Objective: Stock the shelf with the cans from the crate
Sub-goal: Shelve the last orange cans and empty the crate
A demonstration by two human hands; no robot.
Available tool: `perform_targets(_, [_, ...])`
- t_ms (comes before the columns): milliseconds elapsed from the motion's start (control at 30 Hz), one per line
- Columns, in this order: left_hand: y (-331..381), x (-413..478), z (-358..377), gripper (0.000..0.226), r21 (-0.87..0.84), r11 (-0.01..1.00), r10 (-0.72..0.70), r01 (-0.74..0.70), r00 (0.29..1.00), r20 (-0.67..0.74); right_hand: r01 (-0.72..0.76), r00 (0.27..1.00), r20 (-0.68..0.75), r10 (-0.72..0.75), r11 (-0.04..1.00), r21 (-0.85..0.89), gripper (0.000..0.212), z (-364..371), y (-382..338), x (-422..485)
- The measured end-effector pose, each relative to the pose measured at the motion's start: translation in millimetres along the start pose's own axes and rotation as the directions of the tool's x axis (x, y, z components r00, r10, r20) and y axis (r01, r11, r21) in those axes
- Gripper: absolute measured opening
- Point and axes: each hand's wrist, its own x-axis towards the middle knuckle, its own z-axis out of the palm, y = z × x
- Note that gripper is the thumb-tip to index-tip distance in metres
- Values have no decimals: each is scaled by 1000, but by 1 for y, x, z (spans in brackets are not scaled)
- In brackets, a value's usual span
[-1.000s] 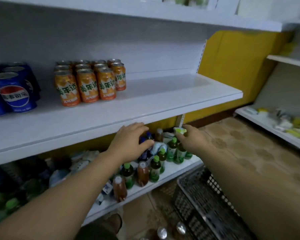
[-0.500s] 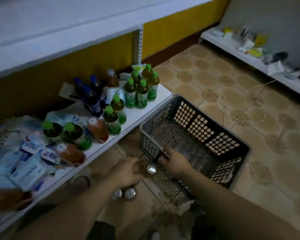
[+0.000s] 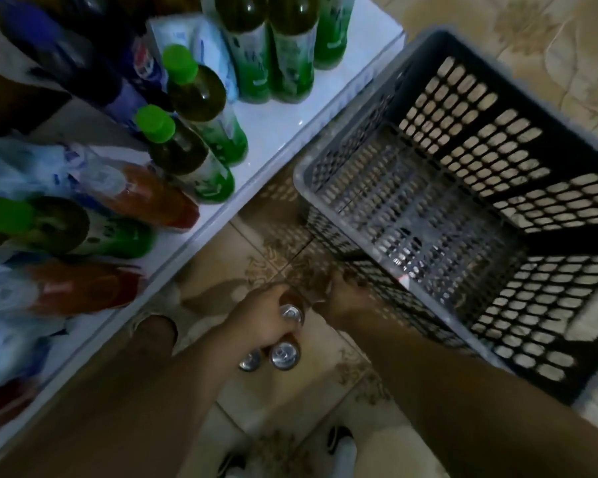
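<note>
Gripping can [image 3: 291, 314] with left hand [image 3: 259, 322] beside crate [image 3: 346, 139] | right hand [image 3: 342, 298] against crate wall, grip cannot tell | two more cans [image 3: 283, 355] near crate

A low white shelf [image 3: 277, 132] carries upright green-capped bottles [image 3: 194, 94], amber bottles [image 3: 145, 196] with pale caps, dark bottles at the back and a heap of pale blue packets [image 3: 21, 167] on its left part. Beside it, the patterned beige tile floor [image 3: 221, 257] bears a grey perforated crate [image 3: 302, 174], just beside the shelf's edge, and three silver-topped cans [image 3: 283, 355] standing close together.
</note>
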Motion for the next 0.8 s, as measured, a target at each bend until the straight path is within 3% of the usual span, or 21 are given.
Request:
perform_targets(100, [-8,10,5,75,25,1000,14,-15,999,33,-46,999,-6,46,990,-135,64,18,6,25])
perform_targets(233, [-6,10,6,75,75,996,43,-48,997,63,53,997,-48,-54,998,-15,48,21,15,26])
perform_targets(433, [26,-19,-13,76,-34,995,95,-94,995,13,197,971,-186,-152,945,259,74,-17,3,-57])
perform_targets(600, [60,-76,-49,87,-279,928,237,-248,969,-73,388,910,-343,-231,766,513,86,-71,-24,-139])
perform_targets(700, [79,-121,-78,84,-441,827,302,-349,937,-174,549,824,-492,-281,614,567,67,-115,-50,-186])
perform_targets(800, [105,-175,-116,85,-494,750,355,-441,897,-262,698,711,-623,-327,439,566,55,-156,-79,-233])
